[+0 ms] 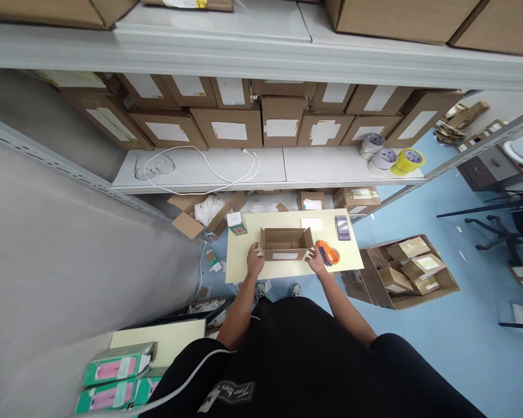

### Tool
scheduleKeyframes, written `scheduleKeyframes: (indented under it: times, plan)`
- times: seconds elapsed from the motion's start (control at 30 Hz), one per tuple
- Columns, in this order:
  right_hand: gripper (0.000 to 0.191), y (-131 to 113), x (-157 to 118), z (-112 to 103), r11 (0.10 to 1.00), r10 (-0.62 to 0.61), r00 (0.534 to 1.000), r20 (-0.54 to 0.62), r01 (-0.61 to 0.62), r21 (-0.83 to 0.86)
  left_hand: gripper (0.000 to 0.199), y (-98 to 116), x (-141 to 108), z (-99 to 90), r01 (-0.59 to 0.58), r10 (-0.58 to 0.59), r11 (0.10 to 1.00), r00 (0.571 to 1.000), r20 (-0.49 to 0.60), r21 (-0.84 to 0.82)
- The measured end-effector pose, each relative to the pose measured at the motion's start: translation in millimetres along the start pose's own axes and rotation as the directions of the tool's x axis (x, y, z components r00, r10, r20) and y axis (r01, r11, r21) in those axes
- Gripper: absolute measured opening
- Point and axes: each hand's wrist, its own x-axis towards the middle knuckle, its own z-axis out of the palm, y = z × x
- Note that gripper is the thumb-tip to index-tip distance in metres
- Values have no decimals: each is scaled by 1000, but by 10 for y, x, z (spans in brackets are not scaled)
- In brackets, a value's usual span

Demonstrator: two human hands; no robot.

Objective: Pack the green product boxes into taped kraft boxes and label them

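An open-topped cardboard box with a white label on its near side stands upright on the cream table. My left hand is at its left end, fingers curved against the near corner. At the right end my right hand grips the other near corner, thumb towards the front. The box's inside looks bare cardboard. Right beside my right hand lies an orange tape dispenser. Behind the box is a white paper slip; a small white-and-green box stands at the back left.
A blurred dark card lies at the table's right. Above, a shelf holds labelled cartons, a white cable and tape rolls. A large carton of packed boxes stands on the floor at right. Green-and-pink boxes sit lower left.
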Motion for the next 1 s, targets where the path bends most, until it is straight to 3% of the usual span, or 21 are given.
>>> scheduleKeyframes:
  times: [0.1,0.13,0.2,0.27,0.3,0.47,0.57,0.67,0.87,1.0]
  plan:
    - [82,-144,-26,-69,1000,-10,998,-70,11,19,60,177,-31,-77,-138,141,990,982,-123,31]
    - [79,-207,-40,-86,998,-53,995,-90,55,15,52,248,-44,-93,-191,194,981,976,-98,41]
    - [68,-345,-73,-94,988,-154,983,-102,151,-31,38,385,-82,-100,-267,261,961,962,76,74]
    - [57,-474,-111,-68,967,-236,968,-89,225,-119,32,483,-143,-75,-314,270,938,929,254,149]
    - [53,-524,-131,-47,952,-269,960,-83,252,-171,32,508,-182,-54,-335,272,922,918,287,197]
    - [46,-561,-227,49,862,-396,915,-72,344,-371,39,364,-372,79,-414,358,834,909,213,364]
    - [42,-477,-247,101,848,-386,922,4,357,-391,43,202,-406,140,-381,276,824,917,289,419]
    - [40,-418,-209,151,830,-367,928,67,359,-426,44,133,-399,152,-330,210,816,934,288,475]
    - [36,-359,-74,172,690,-293,932,213,360,-628,31,212,-315,107,-412,287,672,911,296,615]
    - [39,-256,53,170,653,-179,960,217,281,-704,40,228,-96,83,-279,129,722,953,274,633]
